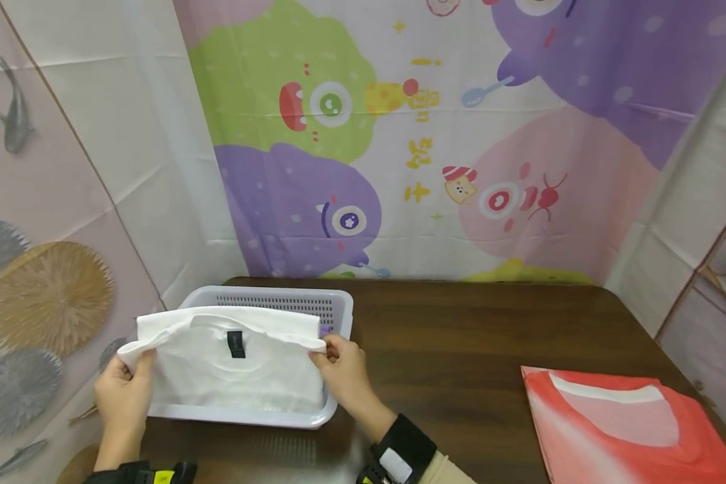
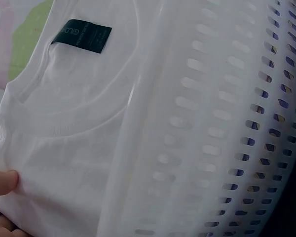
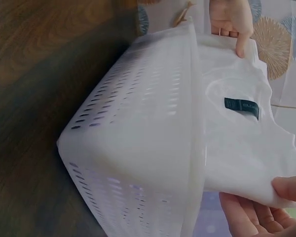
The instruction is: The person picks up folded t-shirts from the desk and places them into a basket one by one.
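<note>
A folded white T-shirt [image 1: 236, 376] with a dark neck label [image 1: 236, 344] is at the white plastic basket [image 1: 339, 302], its lower part within the rim. At the shirt's left end my left hand [image 1: 124, 396] pinches the fabric between thumb and fingers. My right hand [image 1: 343, 370] pinches the opposite end, near the basket's right side. Both hands [image 3: 232, 19] also show in the right wrist view, one at each end of the shirt. In the left wrist view the thumb [image 2: 4, 182] lies on the shirt front, beside the perforated basket wall [image 2: 212, 123].
On the right of the dark wooden table [image 1: 435, 349] lies a folded red and pink shirt [image 1: 629, 423]. A bit of purple [image 1: 325, 330] shows inside the basket. Behind the table hangs a cartoon-print curtain [image 1: 423, 222], and patterned cloth walls [image 1: 169, 154] stand at both sides.
</note>
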Tool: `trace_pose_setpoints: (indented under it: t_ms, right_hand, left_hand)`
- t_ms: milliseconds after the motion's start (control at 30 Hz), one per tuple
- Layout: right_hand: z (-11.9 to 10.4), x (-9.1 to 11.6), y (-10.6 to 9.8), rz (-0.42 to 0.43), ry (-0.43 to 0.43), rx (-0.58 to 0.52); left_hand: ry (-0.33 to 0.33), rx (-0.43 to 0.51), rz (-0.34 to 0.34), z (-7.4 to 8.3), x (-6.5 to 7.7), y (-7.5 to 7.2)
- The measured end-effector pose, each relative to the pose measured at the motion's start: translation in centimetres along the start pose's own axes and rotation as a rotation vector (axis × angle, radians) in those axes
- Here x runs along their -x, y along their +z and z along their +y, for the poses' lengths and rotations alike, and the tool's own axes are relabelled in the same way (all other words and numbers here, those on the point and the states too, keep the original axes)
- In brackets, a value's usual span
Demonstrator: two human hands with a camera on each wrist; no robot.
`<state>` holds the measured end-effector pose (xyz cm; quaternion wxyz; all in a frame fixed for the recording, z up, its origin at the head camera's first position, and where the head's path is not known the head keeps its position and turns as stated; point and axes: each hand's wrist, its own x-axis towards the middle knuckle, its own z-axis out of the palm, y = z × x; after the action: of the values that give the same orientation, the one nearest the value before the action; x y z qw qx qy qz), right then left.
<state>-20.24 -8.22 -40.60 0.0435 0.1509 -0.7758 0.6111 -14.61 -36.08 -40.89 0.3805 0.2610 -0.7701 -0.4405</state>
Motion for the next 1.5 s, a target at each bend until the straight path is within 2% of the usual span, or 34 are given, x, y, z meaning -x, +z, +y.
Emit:
trace_pose_setpoints:
  t_ms: [100,267,367,500,600,867,1133,1333,1500]
  right_hand:
    - [-0.3,0.3,0.1,-0.014,0.002,-0.018]
    - [-0.9,0.4,0.0,-0.003,0.008,-0.045]
    - [-1.0,0.3,0.0,0.008,0.026,-0.025]
    - [-0.5,0.2,0.1,0.008,0.052,0.018]
    - [-0.1,0.1,0.4,0.005,0.058,0.032]
    - [0.6,0.1,0.7,-0.002,0.05,0.059]
    - [1.1,0.2,0.6,-0.093,0.088,0.056]
    - [1.2,0.5,-0.3,-0.127,0.138,0.02]
    - [1.4,1.2,-1.8,-0.092,0.151,-0.074]
  left_hand:
    - [-0.008,0.059,0.025,0.1,0.1,-0.4]
    - [0.054,0.108,0.07,0.8,0.0,-0.8]
    - [0.072,0.028,0.057,0.9,-0.1,-0.6]
    - [0.049,-0.053,0.027,0.3,0.1,-0.2]
    - [0.038,-0.072,0.018,-0.3,0.3,0.0]
    - [0.071,-0.12,-0.04,-1.1,0.6,0.5]
    - [0.059,-0.153,-0.1,-1.7,1.2,1.4]
    - [0.123,-0.211,-0.109,-1.6,1.2,2.7]
    - [0.119,-0.22,-0.164,-1.5,0.7,3.5]
